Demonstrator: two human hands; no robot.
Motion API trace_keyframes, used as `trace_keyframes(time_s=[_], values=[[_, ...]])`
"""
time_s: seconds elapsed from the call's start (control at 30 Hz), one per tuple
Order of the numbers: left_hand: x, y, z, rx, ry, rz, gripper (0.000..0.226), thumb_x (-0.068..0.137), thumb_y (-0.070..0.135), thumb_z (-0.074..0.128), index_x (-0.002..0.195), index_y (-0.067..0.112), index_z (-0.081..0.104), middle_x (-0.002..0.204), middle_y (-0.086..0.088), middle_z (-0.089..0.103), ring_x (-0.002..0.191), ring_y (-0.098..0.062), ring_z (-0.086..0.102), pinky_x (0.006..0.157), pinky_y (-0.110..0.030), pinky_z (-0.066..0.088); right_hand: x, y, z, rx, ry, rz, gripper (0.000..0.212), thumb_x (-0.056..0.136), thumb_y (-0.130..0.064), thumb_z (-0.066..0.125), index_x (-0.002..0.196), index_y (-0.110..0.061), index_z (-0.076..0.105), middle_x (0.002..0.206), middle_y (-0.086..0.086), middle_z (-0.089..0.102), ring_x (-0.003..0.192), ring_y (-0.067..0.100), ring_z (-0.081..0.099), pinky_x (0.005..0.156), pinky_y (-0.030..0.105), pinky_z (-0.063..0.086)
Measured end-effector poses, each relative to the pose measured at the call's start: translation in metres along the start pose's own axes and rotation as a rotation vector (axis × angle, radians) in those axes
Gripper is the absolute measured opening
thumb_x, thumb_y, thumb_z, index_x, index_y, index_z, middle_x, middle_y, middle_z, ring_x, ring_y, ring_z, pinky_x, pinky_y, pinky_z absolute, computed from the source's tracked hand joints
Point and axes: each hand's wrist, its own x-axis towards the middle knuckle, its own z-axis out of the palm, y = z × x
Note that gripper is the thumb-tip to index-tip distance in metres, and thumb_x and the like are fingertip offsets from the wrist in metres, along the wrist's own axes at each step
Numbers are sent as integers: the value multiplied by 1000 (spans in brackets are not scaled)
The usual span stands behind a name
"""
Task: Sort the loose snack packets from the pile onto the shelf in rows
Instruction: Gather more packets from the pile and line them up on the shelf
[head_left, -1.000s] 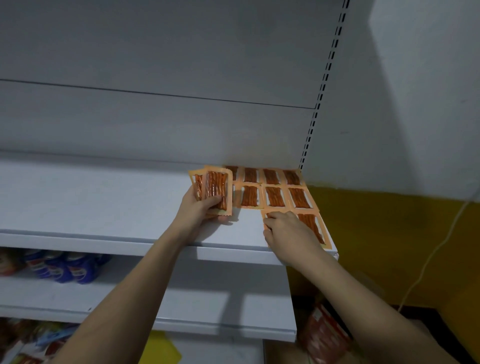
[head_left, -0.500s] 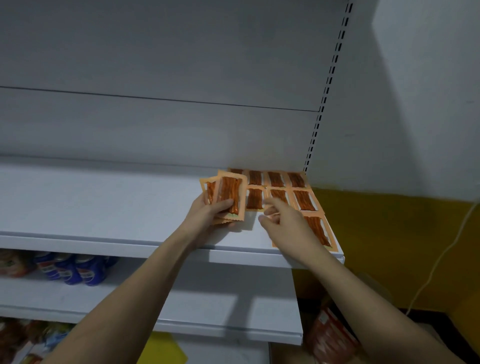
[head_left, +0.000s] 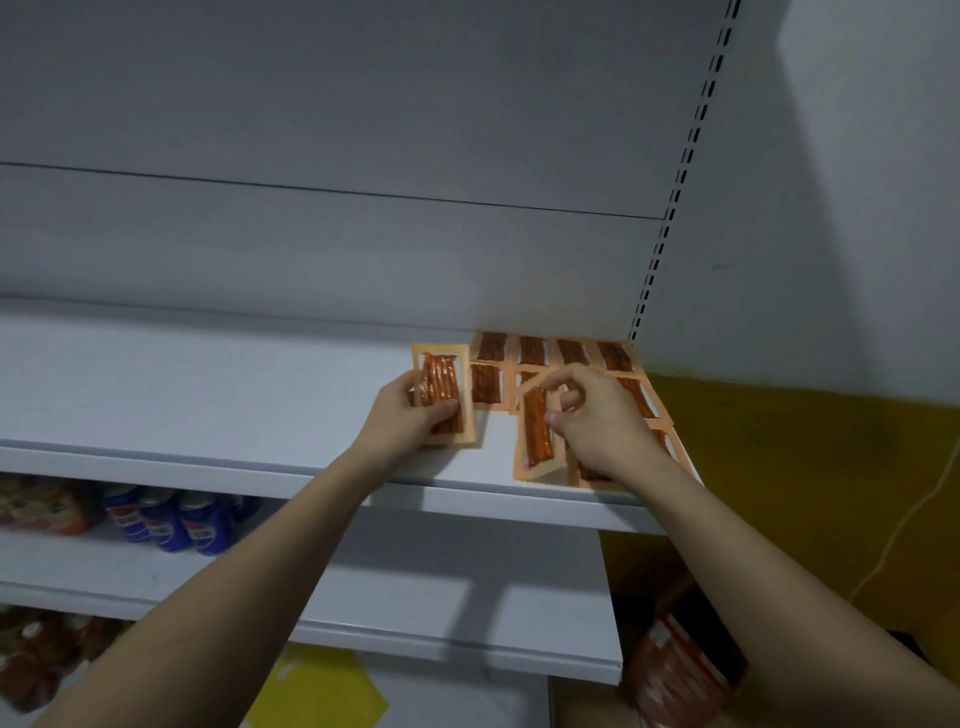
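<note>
The left hand (head_left: 410, 415) grips a small stack of snack packets (head_left: 443, 400), thumb laid across the front one and fingers curled behind; how many lie in the stack cannot be told, though an edge of at least one more peeks out at its left. The right hand (head_left: 597, 415) pinches one single packet (head_left: 535, 431) by its upper edge between thumb and curled fingers, and that packet tilts slightly, its lower end reaching the front lip of the shelf (head_left: 208, 395).

Each packet is a flat rectangle of glossy film with a pale orange border and a clear window showing dark reddish-brown ridged sticks.

Beyond both hands, against the back panel (head_left: 363, 104), a row of four packets (head_left: 550, 351) lies flat, edge to edge. Between that row and the hands lies a second row (head_left: 485, 382); two of its packets show clearly, one just right of the left hand's stack, and the right hand hides the rest. Under and to the right of the right hand, more packets (head_left: 670, 447) lie near the front edge, too covered to count.

The shelf is smooth white-grey painted metal with a rolled front lip. A slotted upright (head_left: 670, 208) runs up behind the rows. On the shelf below the left forearm lie several blue bottles (head_left: 171, 525), their number blurred.
</note>
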Motion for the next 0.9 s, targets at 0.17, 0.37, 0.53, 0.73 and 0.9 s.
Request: trace_keyframes(time_s=[0.17,0.37,0.53,0.73,0.9], values=[[0,-8,-13,82,49,59,30,91,9,72,116,20,59,102,7,72,92,-9,71,81,-27,59,3,10,15,-261,-7,38,26,96,-12,61,119,-24,59,109,-3,58,92,14,60,68,26,54],[-3,-9,-25,-23,3,12,34,89,9,73,120,15,61,101,0,75,88,-14,75,75,-26,61,-3,12,32,-591,85,-166,27,94,-5,58,120,-12,61,126,6,50,112,23,52,94,38,50],[-4,-8,-25,-58,6,8,32,89,8,73,117,16,61,108,-1,73,84,-8,74,67,-19,59,-16,8,39,-618,-238,-341,34,99,-31,54,127,-14,60,129,0,53,120,19,47,95,33,44],[-4,-9,-26,27,7,31,48,85,16,79,128,21,57,113,2,68,90,-12,73,69,-21,60,-15,14,47,-692,-183,-264,39,102,-36,46,128,-11,61,133,3,53,121,20,43,101,34,41],[-4,-6,-26,106,-9,21,72,81,19,82,139,36,43,108,-1,67,91,-18,73,69,-23,61,-15,16,51,-677,-132,-256,38,102,-36,45,127,-13,62,132,2,54,121,19,44,102,33,41]])
